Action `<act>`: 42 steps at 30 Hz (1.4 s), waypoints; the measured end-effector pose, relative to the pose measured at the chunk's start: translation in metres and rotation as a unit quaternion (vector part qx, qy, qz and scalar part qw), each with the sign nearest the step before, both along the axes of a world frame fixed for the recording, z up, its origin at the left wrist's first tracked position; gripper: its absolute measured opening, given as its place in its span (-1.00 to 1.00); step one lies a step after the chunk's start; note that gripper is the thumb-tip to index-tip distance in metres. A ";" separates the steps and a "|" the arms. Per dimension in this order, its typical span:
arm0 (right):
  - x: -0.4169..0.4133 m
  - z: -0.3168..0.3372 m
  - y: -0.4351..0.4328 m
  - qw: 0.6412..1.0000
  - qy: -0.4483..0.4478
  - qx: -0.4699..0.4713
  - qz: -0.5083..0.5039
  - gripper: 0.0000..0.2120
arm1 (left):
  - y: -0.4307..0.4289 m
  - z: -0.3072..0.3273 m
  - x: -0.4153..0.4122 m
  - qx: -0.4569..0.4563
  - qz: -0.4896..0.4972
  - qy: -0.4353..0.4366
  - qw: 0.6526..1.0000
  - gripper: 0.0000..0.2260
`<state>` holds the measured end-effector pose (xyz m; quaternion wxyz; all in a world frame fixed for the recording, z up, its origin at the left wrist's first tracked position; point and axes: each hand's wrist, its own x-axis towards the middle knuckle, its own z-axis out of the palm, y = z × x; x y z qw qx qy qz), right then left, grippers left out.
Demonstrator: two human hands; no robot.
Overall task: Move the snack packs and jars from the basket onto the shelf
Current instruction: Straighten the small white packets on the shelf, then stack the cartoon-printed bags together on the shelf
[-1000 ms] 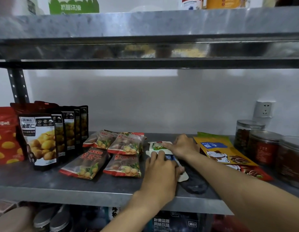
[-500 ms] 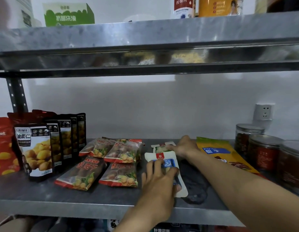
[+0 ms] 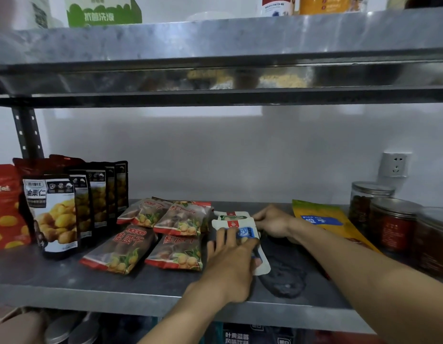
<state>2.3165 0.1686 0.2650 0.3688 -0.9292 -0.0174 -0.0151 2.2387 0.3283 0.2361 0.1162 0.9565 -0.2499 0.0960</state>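
Your L hand [image 3: 230, 259] lies flat, fingers spread, pressing front white snack pack [image 3: 240, 224] at mid shelf [image 3: 116, 286]. Your R hand [image 3: 272, 222] touches rear white pack [image 3: 230, 214] at its edge; grip: can't tell.

bare shelf [image 3: 54, 281] strip front-left; upright pouches [image 3: 74, 209] left, jars [image 3: 391, 224] right.

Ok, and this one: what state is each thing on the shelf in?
front white pack: flat, left hand resting on it.
rear white pack: flat, right hand at its edge.
red-trimmed packs: four, lying flat.
black pouches: standing upright.
yellow pouch: lying down.
jars: lids on.
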 end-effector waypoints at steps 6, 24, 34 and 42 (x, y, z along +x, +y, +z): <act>-0.002 0.003 0.001 0.995 -0.020 -0.091 0.026 -0.73 | -0.001 0.001 0.003 0.013 0.006 -0.016 1.000 -0.60; -0.115 0.040 -0.069 0.963 -0.141 -0.196 -0.122 -0.23 | -0.026 0.025 -0.002 -0.110 -0.019 -0.027 0.993 -0.31; -0.133 0.017 -0.113 0.965 -0.129 -0.066 -0.217 -0.46 | -0.113 0.050 -0.014 -0.329 -0.011 0.137 0.934 -0.60; -0.121 -0.001 -0.133 0.977 -0.101 -0.017 -0.188 -0.55 | -0.144 0.036 -0.005 -0.383 0.073 0.189 0.901 -0.67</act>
